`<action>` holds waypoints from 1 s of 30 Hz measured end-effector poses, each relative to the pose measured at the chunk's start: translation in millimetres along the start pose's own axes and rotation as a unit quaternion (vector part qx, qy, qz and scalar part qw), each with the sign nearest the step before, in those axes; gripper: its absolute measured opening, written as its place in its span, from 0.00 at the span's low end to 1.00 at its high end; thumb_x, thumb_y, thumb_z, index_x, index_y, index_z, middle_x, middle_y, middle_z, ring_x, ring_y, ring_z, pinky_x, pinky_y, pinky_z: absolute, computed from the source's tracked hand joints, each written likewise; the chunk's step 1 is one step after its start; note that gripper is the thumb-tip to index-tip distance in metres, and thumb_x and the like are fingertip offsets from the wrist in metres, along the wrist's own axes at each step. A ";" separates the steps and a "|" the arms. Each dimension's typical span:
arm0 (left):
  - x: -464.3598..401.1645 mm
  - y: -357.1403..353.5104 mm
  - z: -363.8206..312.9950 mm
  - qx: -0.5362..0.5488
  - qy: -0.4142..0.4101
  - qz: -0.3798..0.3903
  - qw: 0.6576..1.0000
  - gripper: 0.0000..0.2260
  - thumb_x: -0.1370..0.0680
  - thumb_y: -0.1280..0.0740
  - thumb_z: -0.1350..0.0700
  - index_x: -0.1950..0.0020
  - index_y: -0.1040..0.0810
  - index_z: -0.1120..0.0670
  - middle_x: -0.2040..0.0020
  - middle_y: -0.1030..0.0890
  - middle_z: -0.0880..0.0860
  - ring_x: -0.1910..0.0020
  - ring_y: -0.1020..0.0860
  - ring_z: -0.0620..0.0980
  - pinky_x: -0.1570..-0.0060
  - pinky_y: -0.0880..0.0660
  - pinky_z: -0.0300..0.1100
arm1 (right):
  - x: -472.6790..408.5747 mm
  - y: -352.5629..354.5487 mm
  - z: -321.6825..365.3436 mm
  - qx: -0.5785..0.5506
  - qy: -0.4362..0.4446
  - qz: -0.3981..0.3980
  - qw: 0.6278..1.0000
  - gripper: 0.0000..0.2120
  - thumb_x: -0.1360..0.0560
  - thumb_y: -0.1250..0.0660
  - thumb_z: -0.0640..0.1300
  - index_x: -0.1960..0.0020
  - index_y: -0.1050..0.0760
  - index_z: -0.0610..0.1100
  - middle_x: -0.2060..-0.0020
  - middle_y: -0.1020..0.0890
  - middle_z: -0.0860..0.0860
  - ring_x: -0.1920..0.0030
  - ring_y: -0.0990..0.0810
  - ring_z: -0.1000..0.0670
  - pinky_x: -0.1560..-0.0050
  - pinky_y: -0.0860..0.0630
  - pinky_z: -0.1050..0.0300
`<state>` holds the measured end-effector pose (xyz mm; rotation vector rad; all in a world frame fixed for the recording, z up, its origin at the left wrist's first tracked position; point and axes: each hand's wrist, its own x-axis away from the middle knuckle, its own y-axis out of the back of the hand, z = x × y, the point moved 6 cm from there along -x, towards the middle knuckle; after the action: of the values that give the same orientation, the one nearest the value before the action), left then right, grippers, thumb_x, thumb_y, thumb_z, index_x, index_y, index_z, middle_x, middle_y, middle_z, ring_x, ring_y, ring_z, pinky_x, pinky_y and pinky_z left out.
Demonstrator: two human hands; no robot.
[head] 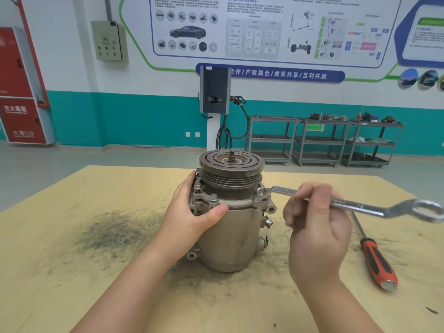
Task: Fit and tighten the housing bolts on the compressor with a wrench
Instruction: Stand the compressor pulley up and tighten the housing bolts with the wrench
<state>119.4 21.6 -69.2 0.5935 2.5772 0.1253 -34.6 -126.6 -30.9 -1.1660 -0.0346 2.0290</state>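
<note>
A grey metal compressor (230,239) stands upright in the middle of the table, its grooved pulley (231,168) on top. Bolts (213,197) stick up from the housing flange below the pulley. My left hand (192,212) grips the left side of the housing, thumb across the front of the flange. My right hand (314,227) holds the shaft of a silver ring wrench (355,204). The wrench's near ring end (262,191) sits on a bolt at the right of the flange; its far end reaches out to the right, blurred.
The table (120,236) is tan board with a dark grimy smear at the left. A screwdriver with a red and black handle (377,260) lies to the right of my right hand. Beyond the table stand a charging post (215,92) and grey shelf carts (322,140).
</note>
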 end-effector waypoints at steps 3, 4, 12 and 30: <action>-0.3 -0.1 -0.7 0.001 -0.003 -0.001 1.000 0.35 0.41 0.29 0.33 0.37 0.39 0.29 0.32 0.28 0.37 0.34 0.28 0.35 0.41 0.30 0.32 | -7.1 3.8 -17.4 -0.088 -0.138 -0.016 0.986 0.19 0.21 0.43 0.48 0.69 0.23 0.51 0.77 0.31 0.54 0.75 0.33 0.51 0.71 0.35 0.61; -0.3 -0.2 -0.8 0.000 -0.002 -0.001 1.000 0.35 0.42 0.29 0.33 0.37 0.38 0.29 0.33 0.28 0.36 0.35 0.28 0.34 0.41 0.30 0.31 | -9.0 4.8 -22.2 -0.106 -0.169 -0.016 0.980 0.21 0.20 0.43 0.46 0.70 0.23 0.50 0.77 0.32 0.53 0.76 0.34 0.51 0.72 0.36 0.61; -1.2 0.1 -0.9 -0.004 -0.015 -0.007 1.000 0.40 0.41 0.29 0.33 0.32 0.40 0.33 0.36 0.31 0.30 0.39 0.30 0.24 0.50 0.31 0.20 | -15.1 11.4 -39.3 -0.129 -0.266 -0.029 0.955 0.20 0.19 0.44 0.43 0.68 0.26 0.47 0.76 0.33 0.51 0.77 0.36 0.52 0.74 0.39 0.61; 19.6 -16.5 -12.4 -0.153 0.038 -0.143 0.977 0.59 0.42 0.31 0.26 0.18 0.50 0.49 0.27 0.36 0.46 0.27 0.39 0.46 0.26 0.39 0.50 | -4.0 12.4 10.1 0.024 0.098 -0.069 0.992 0.14 0.18 0.43 0.49 0.60 0.26 0.53 0.73 0.29 0.55 0.72 0.30 0.53 0.67 0.32 0.63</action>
<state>91.6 15.4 -70.2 0.1057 2.6119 0.4440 -48.6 -134.3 -26.9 -1.2916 0.0296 1.7780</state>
